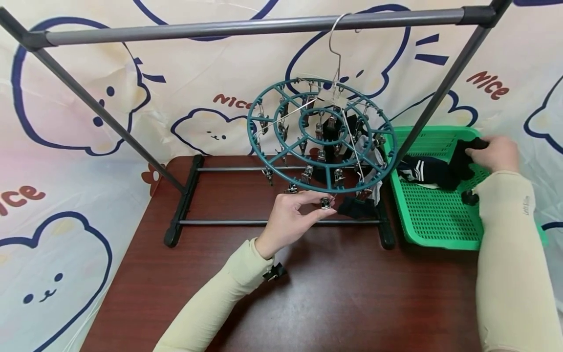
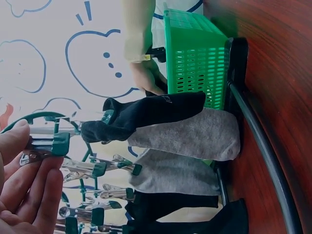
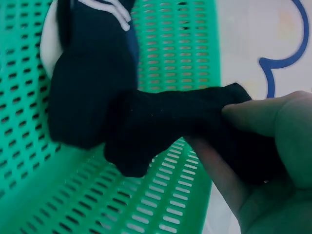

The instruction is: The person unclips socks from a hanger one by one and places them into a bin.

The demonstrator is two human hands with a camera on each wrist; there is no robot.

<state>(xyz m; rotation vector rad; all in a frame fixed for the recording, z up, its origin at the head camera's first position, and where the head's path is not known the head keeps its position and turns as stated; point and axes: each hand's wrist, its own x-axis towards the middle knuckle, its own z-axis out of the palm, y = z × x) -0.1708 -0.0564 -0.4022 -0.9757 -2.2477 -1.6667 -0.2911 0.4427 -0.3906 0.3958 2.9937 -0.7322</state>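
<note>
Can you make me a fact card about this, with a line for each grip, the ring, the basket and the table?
Left grip: pinches a clip
Right grip: holds a black sock at the basket
Ring: blue-green, hooked over the bar, with many clips
Hanging socks: grey ones and black ones
Basket: green, full of little holes
In basket: a dark sock with white stripes
Table: reddish brown
</note>
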